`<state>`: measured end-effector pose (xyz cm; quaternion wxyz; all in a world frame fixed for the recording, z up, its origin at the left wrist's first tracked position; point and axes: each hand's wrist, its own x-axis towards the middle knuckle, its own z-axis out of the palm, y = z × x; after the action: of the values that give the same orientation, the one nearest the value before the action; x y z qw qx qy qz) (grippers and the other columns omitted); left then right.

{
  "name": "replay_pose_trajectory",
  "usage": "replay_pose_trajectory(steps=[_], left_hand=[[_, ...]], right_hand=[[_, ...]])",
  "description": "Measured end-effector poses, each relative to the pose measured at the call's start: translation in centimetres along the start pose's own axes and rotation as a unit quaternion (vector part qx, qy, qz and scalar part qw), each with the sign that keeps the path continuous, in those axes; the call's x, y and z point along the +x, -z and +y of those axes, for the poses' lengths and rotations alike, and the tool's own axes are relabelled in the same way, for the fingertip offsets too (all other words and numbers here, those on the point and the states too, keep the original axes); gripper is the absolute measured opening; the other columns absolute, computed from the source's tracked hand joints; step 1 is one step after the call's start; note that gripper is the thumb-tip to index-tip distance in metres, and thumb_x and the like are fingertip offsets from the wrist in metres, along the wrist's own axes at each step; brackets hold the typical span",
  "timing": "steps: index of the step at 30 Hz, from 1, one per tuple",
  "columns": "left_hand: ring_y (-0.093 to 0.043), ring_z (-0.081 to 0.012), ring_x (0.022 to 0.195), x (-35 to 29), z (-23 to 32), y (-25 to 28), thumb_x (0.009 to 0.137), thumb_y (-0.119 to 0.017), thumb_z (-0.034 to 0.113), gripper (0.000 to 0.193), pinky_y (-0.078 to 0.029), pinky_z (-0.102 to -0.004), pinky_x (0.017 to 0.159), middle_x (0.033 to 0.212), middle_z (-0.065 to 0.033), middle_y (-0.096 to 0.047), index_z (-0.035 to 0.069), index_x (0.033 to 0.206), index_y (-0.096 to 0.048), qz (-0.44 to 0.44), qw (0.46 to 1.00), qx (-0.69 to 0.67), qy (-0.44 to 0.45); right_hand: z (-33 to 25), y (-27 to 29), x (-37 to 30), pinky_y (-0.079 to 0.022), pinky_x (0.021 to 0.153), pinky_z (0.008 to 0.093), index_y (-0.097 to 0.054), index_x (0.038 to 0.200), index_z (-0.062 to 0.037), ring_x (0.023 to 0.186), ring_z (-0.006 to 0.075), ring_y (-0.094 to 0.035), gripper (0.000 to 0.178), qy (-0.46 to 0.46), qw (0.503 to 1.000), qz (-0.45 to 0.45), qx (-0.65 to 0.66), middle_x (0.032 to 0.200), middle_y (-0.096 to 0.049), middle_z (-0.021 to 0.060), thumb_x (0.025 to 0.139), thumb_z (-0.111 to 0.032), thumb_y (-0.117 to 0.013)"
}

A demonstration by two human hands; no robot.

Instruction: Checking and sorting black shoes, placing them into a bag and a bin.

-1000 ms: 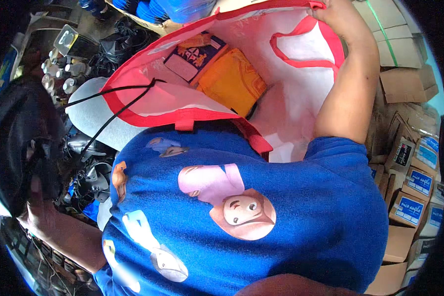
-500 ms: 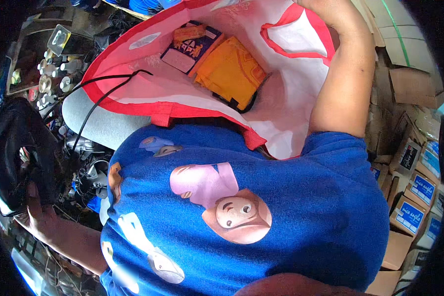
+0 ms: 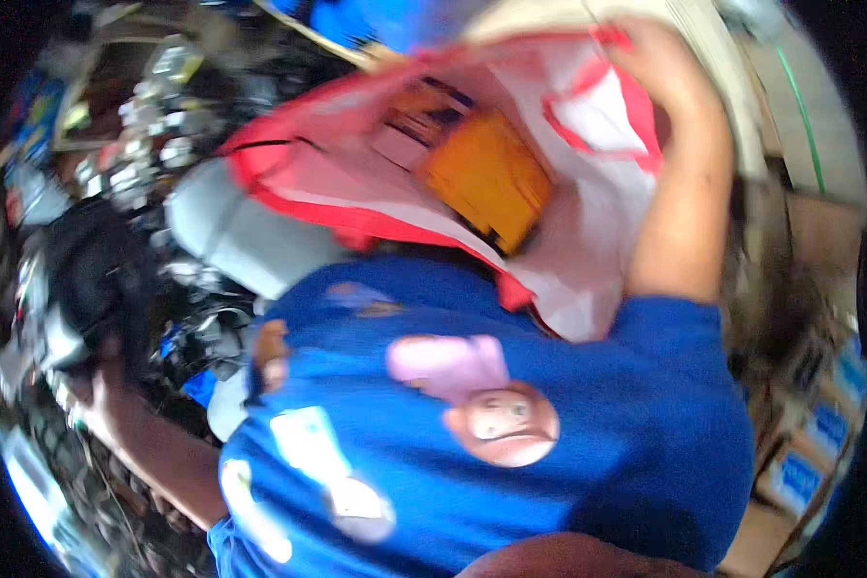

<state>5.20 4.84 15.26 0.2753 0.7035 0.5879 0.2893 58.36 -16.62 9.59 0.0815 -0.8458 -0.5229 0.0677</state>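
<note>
A large white-and-red bag [image 3: 376,229] gapes open against my front. My right hand [image 3: 650,63] is closed on its red rim at the far right, near a handle loop. Inside lie a folded orange item [image 3: 491,178] and a dark, flat packet [image 3: 432,114] beside it. Out to the left, my left hand [image 3: 91,385] is closed on the lower end of a glossy black bag-like item [image 3: 96,260], blurred by motion. A thin black cord [image 3: 270,144] runs over the open bag's left rim.
Small bottles and jars [image 3: 144,135] crowd the far left. A grey rounded surface [image 3: 226,226] lies under the bag's left side. Cartons with blue labels [image 3: 800,477] are stacked at the right. Dark tangled items [image 3: 207,318] lie between my left arm and body.
The whole view has shifted and blurred. My left hand and the black bag-like item appear a little farther right and higher. My right hand still grips the rim.
</note>
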Motion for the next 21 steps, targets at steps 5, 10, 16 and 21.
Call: replay_pose_trajectory(steps=[5,10,16,21], left_hand=[[-0.054,-0.0104,0.078,0.7,0.9,-0.8,0.061,-0.070,-0.002,0.042,-0.044,-0.0256,0.076,0.088,-0.0025,-0.061,0.000,0.101,-0.059,-0.077,0.996,-0.034,-0.035],[-0.052,-0.0103,0.078,-0.6,0.2,0.3,0.060,-0.069,-0.003,0.036,-0.043,-0.0252,0.073,0.086,-0.0031,-0.058,0.000,0.094,-0.060,-0.095,0.987,-0.113,-0.065],[-0.054,-0.0199,0.070,-2.1,-1.9,1.6,0.056,-0.071,0.001,0.030,-0.044,-0.0291,0.068,0.076,-0.0089,-0.056,-0.001,0.083,-0.059,-0.083,0.993,-0.019,-0.082],[-0.054,-0.0240,0.067,-2.2,-2.2,2.5,0.054,-0.072,0.003,0.032,-0.044,-0.0308,0.065,0.075,-0.0113,-0.056,-0.001,0.084,-0.060,-0.090,0.990,0.063,-0.083]], right_hand=[[-1.2,-0.7,-1.1,-0.045,0.085,0.0387,-0.059,0.107,0.0000,0.097,0.0367,-0.057,0.035,-0.049,0.997,-0.052,-0.005,0.101,-0.060,0.0233,0.074,-0.012,-0.064],[-6.7,1.6,1.0,-0.046,0.075,0.0354,-0.060,0.101,-0.0005,0.082,0.0281,-0.061,0.031,-0.121,0.986,-0.067,0.098,0.088,-0.063,0.0172,0.072,-0.010,-0.067],[-13.1,-0.1,5.1,-0.046,0.069,0.0369,-0.063,0.088,-0.0011,0.076,0.0296,-0.059,0.016,0.052,0.985,0.068,0.151,0.083,-0.060,0.0160,0.074,-0.007,-0.064],[-17.9,-6.4,7.4,-0.048,0.066,0.0354,-0.065,0.082,-0.0036,0.069,0.0235,-0.061,0.024,0.159,0.937,-0.233,0.207,0.073,-0.064,0.0136,0.073,-0.026,-0.066]])
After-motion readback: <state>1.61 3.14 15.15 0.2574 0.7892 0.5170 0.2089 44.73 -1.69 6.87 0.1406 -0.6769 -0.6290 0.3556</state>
